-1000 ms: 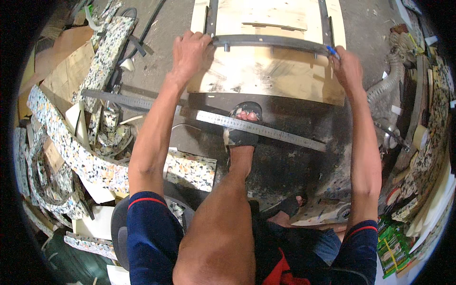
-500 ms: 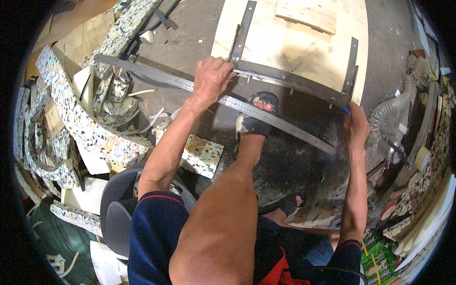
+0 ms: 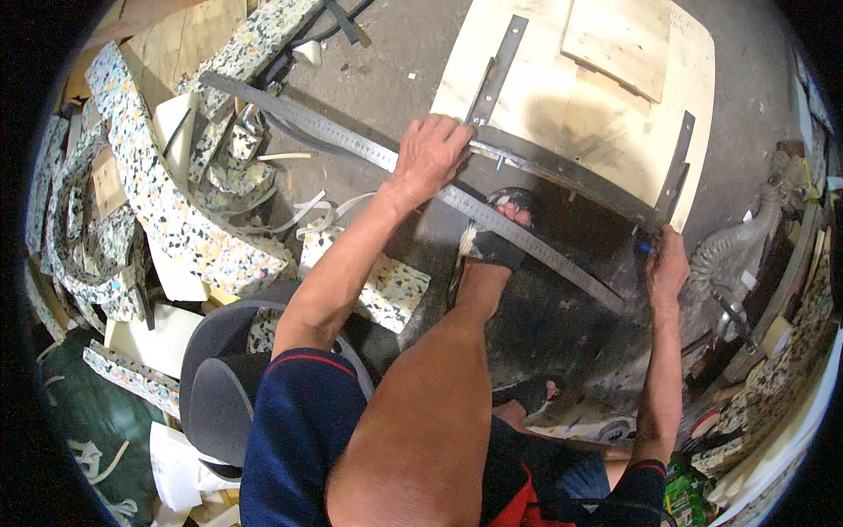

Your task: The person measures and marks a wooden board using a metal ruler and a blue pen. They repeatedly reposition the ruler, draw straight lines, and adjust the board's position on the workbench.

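- Can't see left end of dark metal bar (image 3: 562, 168), covered by left hand (image 3: 432, 154).
- Can't follow steel ruler (image 3: 549, 253) behind left hand.
- Can't identify blue bit (image 3: 645, 246) at right hand (image 3: 669, 268): too small, blurry.
- Lose far end of plywood board (image 3: 588, 110) at view's edge.
- Lose part of green packets (image 3: 685, 499) behind right sleeve (image 3: 639, 494).

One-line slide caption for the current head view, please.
Left hand and right hand hold opposite ends of a dark metal bar, with a wooden board beyond and a ruler nearer.

The metal bar (image 3: 575, 174) is dark grey, the foam strip (image 3: 158, 191) speckled
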Demonstrator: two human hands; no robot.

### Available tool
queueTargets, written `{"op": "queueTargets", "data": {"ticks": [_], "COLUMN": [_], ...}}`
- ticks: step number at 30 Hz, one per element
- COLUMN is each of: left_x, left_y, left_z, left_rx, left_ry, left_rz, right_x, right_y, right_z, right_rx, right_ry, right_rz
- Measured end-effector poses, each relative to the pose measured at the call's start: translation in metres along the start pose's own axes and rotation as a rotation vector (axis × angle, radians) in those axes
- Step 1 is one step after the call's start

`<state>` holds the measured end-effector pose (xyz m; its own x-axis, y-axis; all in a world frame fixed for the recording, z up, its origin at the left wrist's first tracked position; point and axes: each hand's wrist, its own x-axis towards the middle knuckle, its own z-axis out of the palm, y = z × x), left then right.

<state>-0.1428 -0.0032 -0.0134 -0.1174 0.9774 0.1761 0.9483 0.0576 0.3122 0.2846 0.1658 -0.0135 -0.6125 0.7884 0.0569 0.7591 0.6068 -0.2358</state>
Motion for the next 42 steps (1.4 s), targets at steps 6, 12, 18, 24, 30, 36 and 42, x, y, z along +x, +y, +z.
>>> {"op": "queueTargets", "data": {"ticks": [6, 12, 18, 24, 30, 36, 42], "left_x": [-0.005, -0.001, -0.004, 0.002, -0.004, 0.000, -0.004], "left_y": [-0.004, -0.005, -0.011, -0.004, -0.006, -0.001, -0.007], "left_z": [0.004, 0.001, 0.010, 0.007, 0.007, 0.001, 0.006], "left_rx": [-0.117, -0.158, -0.148, -0.185, -0.172, -0.162, -0.125], "left_ry": [0.124, 0.100, 0.050, 0.050, 0.045, 0.015, 0.027], "left_rz": [-0.030, -0.051, -0.032, -0.007, -0.028, -0.034, -0.037], "right_x": [0.005, 0.003, 0.001, 0.006, 0.008, 0.008, 0.012], "right_y": [0.003, -0.002, 0.005, 0.000, -0.004, -0.003, -0.004], "right_z": [-0.006, -0.003, 0.004, 0.002, 0.002, 0.000, -0.002], "right_rx": [-0.035, -0.006, 0.016, 0.029, 0.057, 0.050, 0.052], "right_ry": [-0.053, 0.023, 0.060, 0.086, 0.130, 0.139, 0.138], "right_rz": [-0.055, -0.040, -0.034, 0.000, -0.035, -0.036, -0.069]}}
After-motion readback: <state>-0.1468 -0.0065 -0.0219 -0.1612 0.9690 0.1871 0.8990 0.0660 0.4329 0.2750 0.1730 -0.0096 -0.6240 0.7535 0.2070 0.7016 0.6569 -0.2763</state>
